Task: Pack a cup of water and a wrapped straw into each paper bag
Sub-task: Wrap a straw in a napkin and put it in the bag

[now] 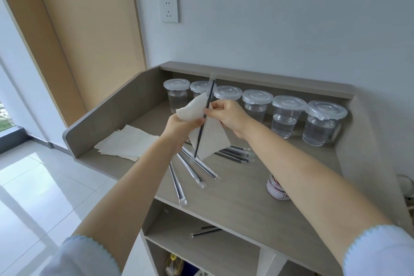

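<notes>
Above the worktop, the left hand grips a white paper bag while the right hand pinches a wrapped straw upright against it. Lidded cups of water line up beyond the hands; more straws lie beneath them.

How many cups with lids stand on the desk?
6, in one row along the back of the desk: cups at and. The raised paper bag partly hides the second.
</notes>
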A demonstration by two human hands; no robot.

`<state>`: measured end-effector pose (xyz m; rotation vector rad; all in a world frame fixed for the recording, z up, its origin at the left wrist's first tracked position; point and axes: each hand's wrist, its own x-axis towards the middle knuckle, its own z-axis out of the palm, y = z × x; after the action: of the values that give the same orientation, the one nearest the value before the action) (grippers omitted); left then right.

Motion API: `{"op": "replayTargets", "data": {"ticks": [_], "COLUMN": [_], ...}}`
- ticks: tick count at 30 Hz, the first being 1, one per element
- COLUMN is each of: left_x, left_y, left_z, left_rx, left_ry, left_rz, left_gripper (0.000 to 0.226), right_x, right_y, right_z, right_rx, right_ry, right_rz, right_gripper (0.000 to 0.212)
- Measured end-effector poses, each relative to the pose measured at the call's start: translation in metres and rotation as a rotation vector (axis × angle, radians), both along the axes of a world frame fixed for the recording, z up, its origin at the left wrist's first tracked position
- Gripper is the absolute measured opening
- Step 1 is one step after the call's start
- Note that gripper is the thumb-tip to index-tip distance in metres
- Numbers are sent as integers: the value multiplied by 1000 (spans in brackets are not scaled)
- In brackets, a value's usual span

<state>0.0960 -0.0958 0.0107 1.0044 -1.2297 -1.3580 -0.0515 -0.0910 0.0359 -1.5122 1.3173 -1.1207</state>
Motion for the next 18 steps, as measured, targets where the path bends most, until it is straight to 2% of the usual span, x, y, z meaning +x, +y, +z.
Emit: {"op": "replayTargets", "data": {"ticks": [4,9,12,14,16,18], "left_x": [-7,-20,-34,-52,-78,-108], "left_y": [20,46,68,91,118,148], "left_z": [13,21,21,24,31,42], "left_rx": [-31,-93,-178,-256,-328,-385], "left_ry": [13,-44,-155,-209,-215,-217], "left_rz": [-100,-203,-252,-310,-369,-435], "left_gripper": [18,8,13,18,17,19], "right_x": [-3,-15,-35,-51,-69,-89], "right_y": [33,92,139,179,222,269], "right_z": [12,37,54,65,78,86], "right_rx": [-67,-194,-290,-350,-400,-396], "right_ry": [44,25,134,194,280,371], "right_rz": [-127,-381,-587,-722,-887,-1049], "right_gripper": [15,8,11,4,10,6]}}
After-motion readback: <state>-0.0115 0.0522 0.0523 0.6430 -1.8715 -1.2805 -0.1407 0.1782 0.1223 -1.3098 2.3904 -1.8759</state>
